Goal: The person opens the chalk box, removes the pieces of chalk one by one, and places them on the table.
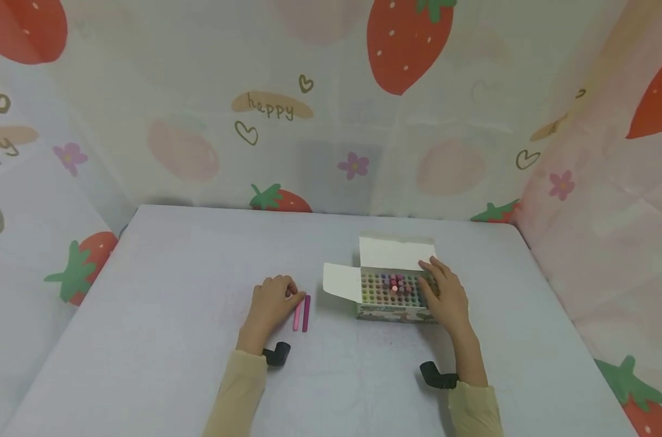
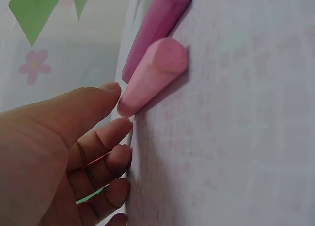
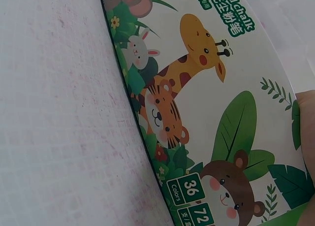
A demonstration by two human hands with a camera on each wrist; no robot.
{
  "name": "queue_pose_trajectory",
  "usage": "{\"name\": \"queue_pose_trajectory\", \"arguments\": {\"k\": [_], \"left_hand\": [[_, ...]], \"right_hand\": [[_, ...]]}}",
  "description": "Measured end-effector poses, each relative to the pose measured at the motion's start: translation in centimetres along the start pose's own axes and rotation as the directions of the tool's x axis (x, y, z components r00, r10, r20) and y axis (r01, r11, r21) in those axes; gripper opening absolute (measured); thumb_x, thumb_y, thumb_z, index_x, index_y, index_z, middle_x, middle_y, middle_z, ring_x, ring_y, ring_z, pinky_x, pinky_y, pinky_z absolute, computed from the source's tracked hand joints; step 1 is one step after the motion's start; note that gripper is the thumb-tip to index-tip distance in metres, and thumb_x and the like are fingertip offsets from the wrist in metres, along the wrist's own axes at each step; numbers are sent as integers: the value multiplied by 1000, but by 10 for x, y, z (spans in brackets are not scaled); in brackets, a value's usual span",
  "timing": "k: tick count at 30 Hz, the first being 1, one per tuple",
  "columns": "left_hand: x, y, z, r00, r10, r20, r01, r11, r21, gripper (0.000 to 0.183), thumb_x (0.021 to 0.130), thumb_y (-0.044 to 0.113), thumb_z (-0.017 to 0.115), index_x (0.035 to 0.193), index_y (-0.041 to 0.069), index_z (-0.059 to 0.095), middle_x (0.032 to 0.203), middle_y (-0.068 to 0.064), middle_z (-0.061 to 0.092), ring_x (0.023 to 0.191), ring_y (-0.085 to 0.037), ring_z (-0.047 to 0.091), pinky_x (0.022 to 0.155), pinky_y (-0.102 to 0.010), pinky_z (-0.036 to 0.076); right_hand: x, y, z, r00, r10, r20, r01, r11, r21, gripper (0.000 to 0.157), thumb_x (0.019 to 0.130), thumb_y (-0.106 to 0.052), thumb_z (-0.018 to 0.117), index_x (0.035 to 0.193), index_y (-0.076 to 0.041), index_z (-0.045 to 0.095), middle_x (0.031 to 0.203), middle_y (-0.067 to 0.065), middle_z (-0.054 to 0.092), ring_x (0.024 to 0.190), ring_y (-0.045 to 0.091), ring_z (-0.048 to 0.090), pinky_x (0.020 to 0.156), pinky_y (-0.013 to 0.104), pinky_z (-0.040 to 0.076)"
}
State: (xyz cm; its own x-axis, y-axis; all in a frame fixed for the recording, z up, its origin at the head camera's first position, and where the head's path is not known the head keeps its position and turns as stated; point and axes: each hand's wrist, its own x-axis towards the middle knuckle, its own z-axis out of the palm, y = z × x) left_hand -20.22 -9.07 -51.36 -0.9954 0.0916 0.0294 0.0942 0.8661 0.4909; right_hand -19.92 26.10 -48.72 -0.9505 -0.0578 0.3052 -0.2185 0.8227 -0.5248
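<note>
From the head, a white counter (image 1: 145, 364) runs back to a pale backdrop (image 1: 189, 73) printed with strawberries (image 1: 409, 45), flowers (image 1: 354, 165) and "happy" lettering (image 1: 272, 105); similar sheets stand along both sides, the right sheet (image 1: 609, 243) looking pinker. Left of the counter's middle lie a pink chalk (image 1: 297, 318) and, just beside it, a magenta chalk (image 1: 306, 313). The left hand (image 1: 268, 306) is at the pink chalk's far end. Right of the middle stands a chalk box (image 1: 393, 313), lid raised, rows of chalk showing inside; the right hand (image 1: 448, 297) rests over its right end, thumb and fingers spread.

From the left wrist, the pink chalk lies on the counter, its weave visible; thumb and forefinger of the left grip are slightly apart about its far end, and whether they touch it I cannot tell.

From the right wrist, pinkish specks dot the counter beside the box's animal-printed face; only a sliver of hand shows, at the right edge.
</note>
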Motion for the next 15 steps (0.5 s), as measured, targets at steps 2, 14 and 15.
{"name": "queue_pose_trajectory", "arguments": {"k": [2,14,15], "left_hand": [[0,0,0,1000,7,-12,-7,1000,-3,25,86,38,63,89,13,63,79,0,56,78,-19,49,73,-39,38],[-7,-3,2,995,40,-89,-47,996,-78,20,86,31,63,92,12,63,82,-1,59,79,-19,51,71,-39,38],[-8,-2,0,995,41,-96,-50,995,-87,20,87,31,63,93,12,63,83,-1,58,79,-19,51,72,-39,38]], "right_hand": [[0,0,0,1000,3,0,-3,1000,6,39,94,-26,53,130,-12,51,142,14,40,121,39,42,86,59,37],[0,-1,0,1000,5,-3,-5,1000,-14,38,94,-26,52,130,-13,52,142,13,41,121,39,42,88,61,35],[0,-1,0,1000,4,-4,-4,1000,-11,38,95,-26,52,130,-13,52,142,13,41,121,39,42,88,61,35]]}}
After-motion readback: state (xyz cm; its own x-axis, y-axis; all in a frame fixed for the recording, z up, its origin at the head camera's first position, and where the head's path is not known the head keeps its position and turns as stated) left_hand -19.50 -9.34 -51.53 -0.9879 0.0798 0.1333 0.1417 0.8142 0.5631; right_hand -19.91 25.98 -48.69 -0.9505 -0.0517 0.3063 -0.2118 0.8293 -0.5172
